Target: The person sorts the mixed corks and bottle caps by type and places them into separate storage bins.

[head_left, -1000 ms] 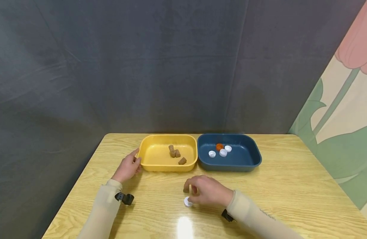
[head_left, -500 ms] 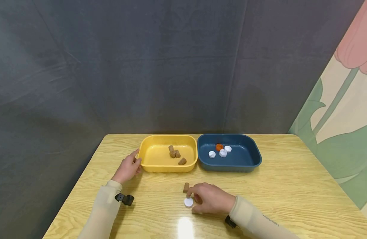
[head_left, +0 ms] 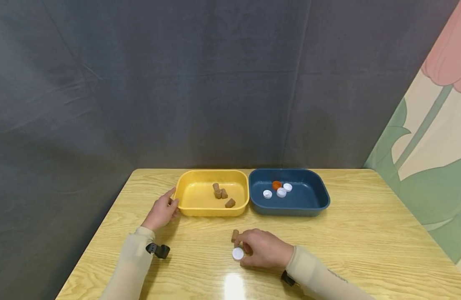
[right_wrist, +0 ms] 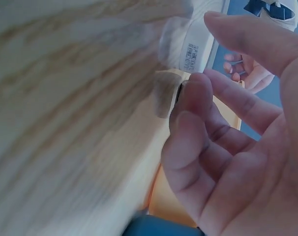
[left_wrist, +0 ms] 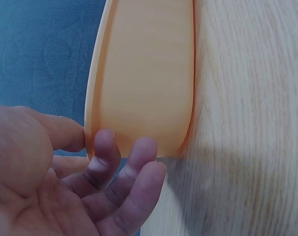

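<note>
My right hand point(head_left: 265, 250) pinches the edge of a white bottle cap point(head_left: 237, 253) between thumb and index finger, low over the table. Seen from the right wrist, the cap point(right_wrist: 197, 46) stands tilted by the fingertips, with small print on its side. A brown cork point(head_left: 235, 236) lies just beyond the cap, close to the index finger. At the left end of the yellow tray point(head_left: 211, 212), my left hand point(head_left: 160, 212) holds the rim. The left wrist view has the thumb and curled fingers of that hand point(left_wrist: 109, 191) at the tray's end.
Several brown corks point(head_left: 218, 194) lie in the yellow tray. A dark blue tray point(head_left: 290, 211) stands against its right side, holding an orange cap point(head_left: 277, 185) and white caps point(head_left: 281, 192). A dark curtain point(head_left: 223, 83) hangs behind the wooden table point(head_left: 365, 233).
The right hand has drawn back slightly from the cork, uncovering it, and its fingers have come round the white cap, which now looks tilted. The left hand stays at the yellow tray.
</note>
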`<action>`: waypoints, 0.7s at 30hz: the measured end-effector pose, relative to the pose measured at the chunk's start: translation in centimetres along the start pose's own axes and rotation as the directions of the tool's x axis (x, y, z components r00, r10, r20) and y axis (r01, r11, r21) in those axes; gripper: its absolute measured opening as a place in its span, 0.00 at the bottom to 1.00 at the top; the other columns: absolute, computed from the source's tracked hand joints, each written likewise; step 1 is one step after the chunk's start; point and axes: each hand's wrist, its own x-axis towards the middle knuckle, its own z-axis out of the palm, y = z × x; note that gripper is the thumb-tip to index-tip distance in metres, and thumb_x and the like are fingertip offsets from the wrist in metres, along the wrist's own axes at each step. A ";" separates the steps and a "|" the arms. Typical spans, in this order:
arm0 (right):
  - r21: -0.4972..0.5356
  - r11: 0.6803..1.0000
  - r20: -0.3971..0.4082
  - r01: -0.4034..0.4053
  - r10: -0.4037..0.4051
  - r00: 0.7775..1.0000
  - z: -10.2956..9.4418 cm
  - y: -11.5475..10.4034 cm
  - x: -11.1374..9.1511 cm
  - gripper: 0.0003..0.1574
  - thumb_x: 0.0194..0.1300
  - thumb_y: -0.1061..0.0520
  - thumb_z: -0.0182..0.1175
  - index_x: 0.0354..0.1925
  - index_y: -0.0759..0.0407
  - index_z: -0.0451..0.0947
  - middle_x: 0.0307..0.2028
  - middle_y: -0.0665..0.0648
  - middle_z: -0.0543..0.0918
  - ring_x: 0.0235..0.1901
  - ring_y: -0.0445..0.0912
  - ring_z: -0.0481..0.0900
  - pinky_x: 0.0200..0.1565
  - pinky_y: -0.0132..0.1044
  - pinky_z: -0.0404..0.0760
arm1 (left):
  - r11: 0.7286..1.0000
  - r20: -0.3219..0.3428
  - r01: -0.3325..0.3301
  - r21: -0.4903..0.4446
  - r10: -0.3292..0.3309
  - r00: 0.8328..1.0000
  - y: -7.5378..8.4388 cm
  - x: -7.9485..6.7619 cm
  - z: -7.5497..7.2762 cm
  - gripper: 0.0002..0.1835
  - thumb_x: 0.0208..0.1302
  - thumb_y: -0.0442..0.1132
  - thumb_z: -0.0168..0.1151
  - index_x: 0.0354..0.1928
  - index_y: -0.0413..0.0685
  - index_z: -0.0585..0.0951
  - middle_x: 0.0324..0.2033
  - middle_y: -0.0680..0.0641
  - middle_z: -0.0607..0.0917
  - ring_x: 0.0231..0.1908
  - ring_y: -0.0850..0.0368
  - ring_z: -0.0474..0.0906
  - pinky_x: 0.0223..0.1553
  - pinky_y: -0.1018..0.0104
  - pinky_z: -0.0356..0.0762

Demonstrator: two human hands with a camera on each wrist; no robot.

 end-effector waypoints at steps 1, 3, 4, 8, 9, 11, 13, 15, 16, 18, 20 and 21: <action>0.001 1.000 0.000 0.000 0.000 1.000 0.0 0.0 0.1 0.15 0.53 0.53 0.73 0.39 0.49 0.81 0.22 0.41 0.72 0.24 0.32 0.66 0.28 0.28 0.67 | 1.000 0.001 0.002 0.001 -0.002 1.000 0.0 0.0 0.0 0.30 0.80 0.36 0.45 0.78 0.36 0.53 0.32 0.38 0.79 0.29 0.49 0.79 0.32 0.58 0.81; 0.002 1.000 0.004 0.000 0.000 1.000 0.1 0.0 0.2 0.15 0.52 0.54 0.72 0.39 0.49 0.81 0.22 0.41 0.72 0.24 0.32 0.66 0.27 0.27 0.67 | 1.000 0.001 0.005 0.003 -0.005 1.000 0.0 0.0 0.0 0.30 0.80 0.36 0.45 0.78 0.36 0.53 0.32 0.38 0.79 0.30 0.49 0.79 0.31 0.60 0.81; 0.004 1.000 0.008 -0.003 0.003 1.000 0.1 -0.1 0.3 0.14 0.52 0.55 0.72 0.39 0.49 0.81 0.22 0.41 0.72 0.24 0.32 0.66 0.27 0.27 0.66 | 1.000 0.001 0.005 0.007 -0.005 1.000 0.0 0.0 0.0 0.30 0.80 0.36 0.45 0.77 0.36 0.53 0.32 0.38 0.79 0.30 0.49 0.79 0.31 0.60 0.81; 0.004 1.000 0.018 -0.005 0.005 1.000 0.2 -0.1 0.4 0.14 0.53 0.56 0.72 0.39 0.49 0.81 0.22 0.41 0.71 0.24 0.32 0.65 0.27 0.27 0.65 | 1.000 0.003 0.005 0.004 -0.005 1.000 0.0 0.0 0.0 0.30 0.80 0.36 0.45 0.78 0.35 0.52 0.32 0.38 0.79 0.29 0.49 0.79 0.31 0.59 0.81; 0.004 1.000 0.020 -0.007 0.007 1.000 0.2 -0.1 0.4 0.14 0.53 0.56 0.72 0.39 0.49 0.81 0.22 0.41 0.71 0.24 0.32 0.65 0.27 0.27 0.65 | 1.000 0.003 0.004 0.003 -0.004 1.000 0.0 0.1 0.0 0.30 0.80 0.36 0.45 0.78 0.36 0.52 0.32 0.38 0.79 0.29 0.49 0.79 0.31 0.59 0.81; 0.002 1.000 0.019 -0.005 0.005 1.000 0.2 -0.1 0.4 0.14 0.53 0.56 0.73 0.39 0.49 0.81 0.22 0.41 0.71 0.24 0.32 0.65 0.27 0.27 0.65 | 1.000 0.005 0.001 0.000 -0.001 1.000 -0.1 0.1 0.0 0.30 0.80 0.36 0.45 0.78 0.35 0.52 0.32 0.38 0.78 0.29 0.49 0.79 0.31 0.57 0.81; -0.001 1.000 0.018 -0.003 0.003 1.000 0.3 -0.2 0.4 0.14 0.53 0.55 0.73 0.38 0.48 0.81 0.23 0.41 0.71 0.24 0.32 0.65 0.27 0.27 0.66 | 1.000 0.004 0.001 0.000 -0.001 1.000 -0.1 0.1 0.0 0.30 0.80 0.36 0.45 0.78 0.35 0.52 0.31 0.38 0.78 0.29 0.49 0.79 0.31 0.57 0.81; -0.005 1.000 0.017 -0.001 0.001 1.000 0.3 -0.2 0.4 0.13 0.53 0.55 0.73 0.38 0.48 0.80 0.23 0.41 0.71 0.24 0.32 0.65 0.27 0.27 0.66 | 1.000 0.003 -0.001 0.002 0.001 1.000 -0.1 0.1 0.0 0.30 0.80 0.36 0.45 0.78 0.35 0.52 0.31 0.38 0.78 0.28 0.50 0.78 0.31 0.57 0.81; -0.009 1.000 0.015 0.001 -0.001 1.000 0.3 -0.2 0.3 0.13 0.52 0.55 0.73 0.37 0.48 0.80 0.22 0.41 0.71 0.24 0.32 0.65 0.27 0.27 0.66 | 1.000 0.004 -0.001 0.003 0.001 1.000 -0.1 0.1 0.0 0.30 0.80 0.36 0.45 0.78 0.35 0.52 0.31 0.38 0.78 0.28 0.50 0.78 0.31 0.57 0.81; -0.016 1.000 0.013 0.004 -0.004 1.000 0.3 -0.1 0.3 0.13 0.53 0.55 0.73 0.36 0.47 0.79 0.22 0.41 0.70 0.24 0.33 0.65 0.27 0.27 0.65 | 1.000 0.003 0.001 0.005 -0.001 1.000 -0.1 0.1 0.1 0.30 0.80 0.36 0.45 0.78 0.35 0.52 0.31 0.39 0.78 0.28 0.50 0.78 0.32 0.56 0.81; -0.022 1.000 0.010 0.006 -0.006 1.000 0.3 0.0 0.2 0.12 0.53 0.55 0.72 0.35 0.47 0.79 0.22 0.41 0.70 0.24 0.33 0.65 0.26 0.27 0.65 | 1.000 0.003 0.003 0.007 -0.003 1.000 -0.1 0.1 0.1 0.31 0.80 0.36 0.45 0.78 0.36 0.52 0.31 0.39 0.78 0.28 0.50 0.78 0.32 0.57 0.81; -0.025 1.000 0.008 0.008 -0.007 1.000 0.3 0.0 0.1 0.12 0.53 0.55 0.72 0.35 0.47 0.79 0.22 0.41 0.70 0.24 0.33 0.65 0.26 0.27 0.65 | 1.000 0.002 0.005 0.008 -0.005 1.000 -0.1 0.1 0.1 0.31 0.80 0.36 0.45 0.78 0.36 0.52 0.31 0.39 0.78 0.28 0.50 0.78 0.32 0.57 0.81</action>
